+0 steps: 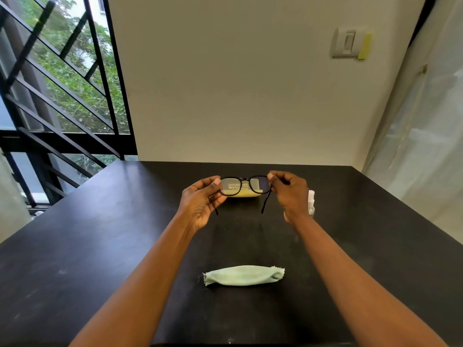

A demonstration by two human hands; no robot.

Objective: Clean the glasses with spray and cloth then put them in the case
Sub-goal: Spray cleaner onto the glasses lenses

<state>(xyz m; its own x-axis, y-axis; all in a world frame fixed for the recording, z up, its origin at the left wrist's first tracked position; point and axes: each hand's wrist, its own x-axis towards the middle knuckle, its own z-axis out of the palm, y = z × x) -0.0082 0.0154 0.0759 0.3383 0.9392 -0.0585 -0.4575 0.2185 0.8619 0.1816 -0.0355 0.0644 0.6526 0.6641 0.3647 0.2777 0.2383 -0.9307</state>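
Your left hand and right hand pinch the black-framed glasses by their outer corners (arms unfolded); spraying probably comes next, so free one hand.

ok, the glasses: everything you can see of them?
The glasses have a black frame that looks like plastic, clear lenses and temples unfolded toward the wearer. They are held above the black table, level, lenses facing away. The left hand and right hand pinch the outer corners. A yellow case shows through the lenses.
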